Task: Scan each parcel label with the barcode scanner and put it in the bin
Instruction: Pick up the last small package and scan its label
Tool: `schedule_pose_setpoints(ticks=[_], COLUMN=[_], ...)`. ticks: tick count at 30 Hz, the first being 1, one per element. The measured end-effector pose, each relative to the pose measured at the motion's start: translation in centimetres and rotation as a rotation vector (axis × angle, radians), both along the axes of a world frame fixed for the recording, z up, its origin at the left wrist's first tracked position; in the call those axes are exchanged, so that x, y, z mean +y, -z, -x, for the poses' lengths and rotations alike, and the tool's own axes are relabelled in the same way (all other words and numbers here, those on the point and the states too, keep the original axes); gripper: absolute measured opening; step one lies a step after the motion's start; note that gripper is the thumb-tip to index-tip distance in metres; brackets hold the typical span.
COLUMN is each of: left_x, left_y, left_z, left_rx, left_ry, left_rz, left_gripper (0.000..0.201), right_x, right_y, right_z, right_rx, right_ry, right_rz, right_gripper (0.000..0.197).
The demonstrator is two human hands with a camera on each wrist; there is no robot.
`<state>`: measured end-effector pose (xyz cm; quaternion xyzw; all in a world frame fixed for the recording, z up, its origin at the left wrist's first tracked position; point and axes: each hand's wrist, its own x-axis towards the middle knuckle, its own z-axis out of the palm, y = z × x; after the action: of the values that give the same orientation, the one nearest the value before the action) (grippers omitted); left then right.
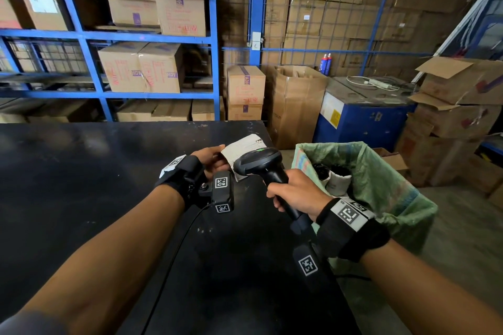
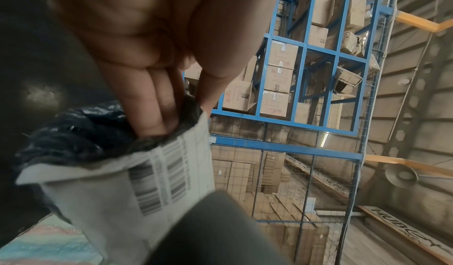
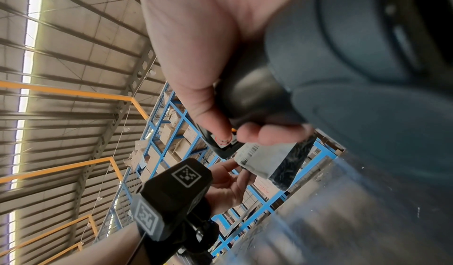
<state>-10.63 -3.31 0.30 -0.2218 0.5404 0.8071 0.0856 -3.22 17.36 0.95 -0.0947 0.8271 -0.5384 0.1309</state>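
Note:
My left hand [image 1: 211, 159] pinches the near edge of a soft parcel [image 1: 242, 147], dark plastic with a white barcode label [image 2: 157, 176], held above the black table [image 1: 81, 185]. The thumb and fingers [image 2: 157, 114] clamp the bag's top edge. My right hand [image 1: 295, 192] grips the handle of a black barcode scanner [image 1: 257, 162], whose head points at the label from just to its right. In the right wrist view the scanner [image 3: 257, 95] fills the palm and the parcel [image 3: 267, 160] shows beyond it. A bin lined with a green sack [image 1: 381, 171] stands right of the table, with parcels inside.
Blue shelving [image 1: 212, 35] with cardboard boxes rises behind the table. A tall open carton [image 1: 296, 106], a blue machine [image 1: 364, 114] and stacked boxes [image 1: 457, 117] stand beyond the bin. A cable [image 1: 174, 258] trails over the table from my left wrist.

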Motion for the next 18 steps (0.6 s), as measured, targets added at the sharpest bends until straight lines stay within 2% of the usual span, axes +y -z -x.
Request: schedule_pose_setpoints(ticks=[5,7,8,9,11,14,15,18], left_x=[-0.3,-1.0,-1.3,-1.7,-2.4,-2.9,-2.9,-3.3], left_y=[0.7,1.6,2.0,2.6,3.7,5.1,5.5,7.1], left_z=[0.4,1.0,1.2,1.4,1.3,0.5,0.1,-0.8], left_rx=[0.032,0.03,0.029,0.021,-0.008,-0.014,-0.024,-0.073], left_ry=[-0.008,-0.074,-0.121,-0.166,-0.192,-0.095,-0.062,0.032], left_rz=[0.09,0.135,0.172,0.251,0.548,0.95,1.03,1.177], left_gripper=[0.025,0.021,0.025,0.033,0.046,0.039,0.035,0.033], right_x=[0.9,1.4,1.7,2.0,2.8,4.0,4.3,4.4], right_y=[1.1,2.3,3.2,4.3,7.0,11.9,13.5,17.6], right_z=[0.4,0.8,1.0,1.2,1.6,1.9,2.0,2.0], right_rx=[0.023,0.025,0.019,0.002,-0.063,-0.188,-0.231,-0.338], right_ry=[0.051,0.1,0.126,0.154,0.215,0.259,0.255,0.195], right_rz=[0.002,-0.008,-0.018,-0.037,-0.093,-0.229,-0.279,-0.431], right_gripper=[0.008,0.01,0.011,0.012,0.016,0.014,0.013,0.032])
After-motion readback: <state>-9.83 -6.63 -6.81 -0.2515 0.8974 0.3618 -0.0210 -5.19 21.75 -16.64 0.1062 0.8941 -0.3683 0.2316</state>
